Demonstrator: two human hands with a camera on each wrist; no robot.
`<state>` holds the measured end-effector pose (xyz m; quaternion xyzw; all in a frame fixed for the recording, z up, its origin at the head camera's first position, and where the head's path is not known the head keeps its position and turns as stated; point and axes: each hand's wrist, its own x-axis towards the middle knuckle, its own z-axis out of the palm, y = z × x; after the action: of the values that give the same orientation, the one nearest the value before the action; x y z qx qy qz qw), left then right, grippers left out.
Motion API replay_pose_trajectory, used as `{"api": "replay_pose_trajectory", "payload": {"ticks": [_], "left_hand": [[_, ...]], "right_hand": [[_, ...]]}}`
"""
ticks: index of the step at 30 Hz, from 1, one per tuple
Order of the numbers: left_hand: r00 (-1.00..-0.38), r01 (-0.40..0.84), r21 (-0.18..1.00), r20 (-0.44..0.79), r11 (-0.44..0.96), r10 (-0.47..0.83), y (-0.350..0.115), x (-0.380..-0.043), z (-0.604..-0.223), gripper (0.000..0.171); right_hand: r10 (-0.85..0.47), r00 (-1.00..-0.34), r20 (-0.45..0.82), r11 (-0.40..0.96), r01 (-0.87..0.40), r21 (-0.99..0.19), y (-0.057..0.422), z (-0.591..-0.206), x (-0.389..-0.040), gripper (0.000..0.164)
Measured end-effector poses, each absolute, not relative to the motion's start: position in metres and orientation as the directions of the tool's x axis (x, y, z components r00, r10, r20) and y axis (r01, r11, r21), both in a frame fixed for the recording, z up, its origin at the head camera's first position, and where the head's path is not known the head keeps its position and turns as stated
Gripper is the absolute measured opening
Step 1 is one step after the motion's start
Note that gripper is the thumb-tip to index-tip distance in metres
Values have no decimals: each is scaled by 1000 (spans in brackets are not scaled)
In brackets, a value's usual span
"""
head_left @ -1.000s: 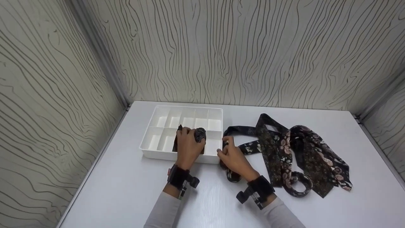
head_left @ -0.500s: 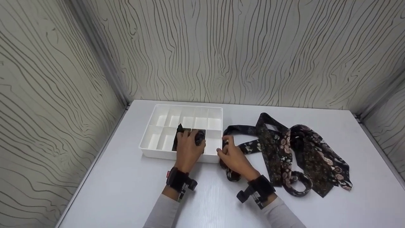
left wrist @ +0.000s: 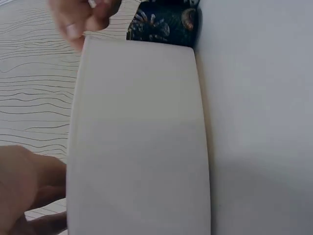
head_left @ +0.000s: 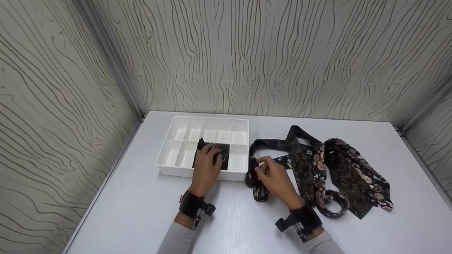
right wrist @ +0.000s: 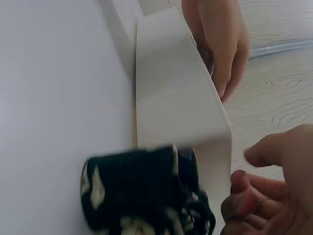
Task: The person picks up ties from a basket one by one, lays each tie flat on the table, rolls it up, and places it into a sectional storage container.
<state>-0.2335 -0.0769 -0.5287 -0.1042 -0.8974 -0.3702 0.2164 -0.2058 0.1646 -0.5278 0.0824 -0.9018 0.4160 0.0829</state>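
On the white surface sits a divided tray; to its right sprawl loose patterned ties. Just right of the tray, the right hand has thumb and bent fingers parted, seemingly empty. Over the tray's near row, the left hand spreads loosely, gripping nothing, beside a coiled tie inside. I'd judge that coil is nearly settled; next calls for another tie.
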Motion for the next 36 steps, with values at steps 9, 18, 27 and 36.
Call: {"api": "replay_pose_trajectory", "payload": {"ticks": [9,18,27,36], "left_hand": [[-807,459,555,586,693,65,-66,-208,-531,13],[-727,602,501,665,622,168,-38,-181,-537,18],[-682,715,459,624,528,382,6,-155,-545,18],[-793,605,579,372,547,483,45,-146,-544,66]], "right_hand": [[100,-946,309,851,-80,-520,231,-532,-180,40],[152,-987,44,826,102,-554,267,-541,-168,77],[117,-993,17,689,69,-721,257,-527,-169,63],[-39,-999,-27,299,14,-954,236,-510,-161,60]]}}
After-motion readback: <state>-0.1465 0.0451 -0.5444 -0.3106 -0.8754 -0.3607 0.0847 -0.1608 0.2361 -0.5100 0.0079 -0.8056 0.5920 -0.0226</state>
